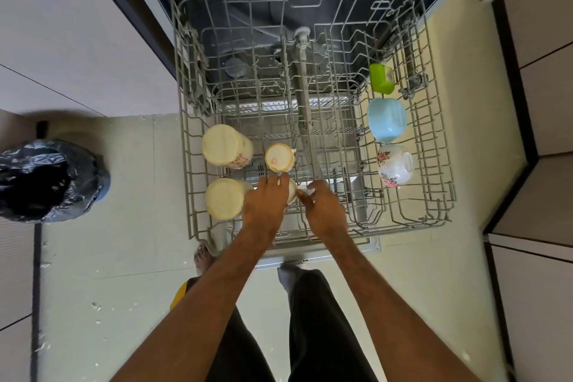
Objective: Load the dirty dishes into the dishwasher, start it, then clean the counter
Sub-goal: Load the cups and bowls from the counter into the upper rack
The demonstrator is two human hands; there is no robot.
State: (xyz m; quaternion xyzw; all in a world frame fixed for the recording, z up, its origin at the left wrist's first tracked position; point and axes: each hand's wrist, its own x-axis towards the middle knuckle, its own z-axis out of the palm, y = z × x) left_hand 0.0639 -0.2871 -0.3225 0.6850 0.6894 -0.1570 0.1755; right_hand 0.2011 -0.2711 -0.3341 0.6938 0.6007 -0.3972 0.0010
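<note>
Head view, straight down (wide-angle), near rack [434, 164]

Grey wire dishwasher rack [192, 77], pulled out towards the viewer. On its left side a tall cream tumbler [226, 146] sits upside down, with a second cream tumbler [224, 199] in front of it. Just right of these is a small cream cup [279, 157], also upturned, and nearer still a half-hidden cup [292, 194]. Down the right side, back to front: a green container [382, 79], a pale blue bowl [387, 119] and a flowered white cup [395, 166]. On the pale floor [124, 226] to the left stands a bin lined with a black bag [46, 180]
</note>
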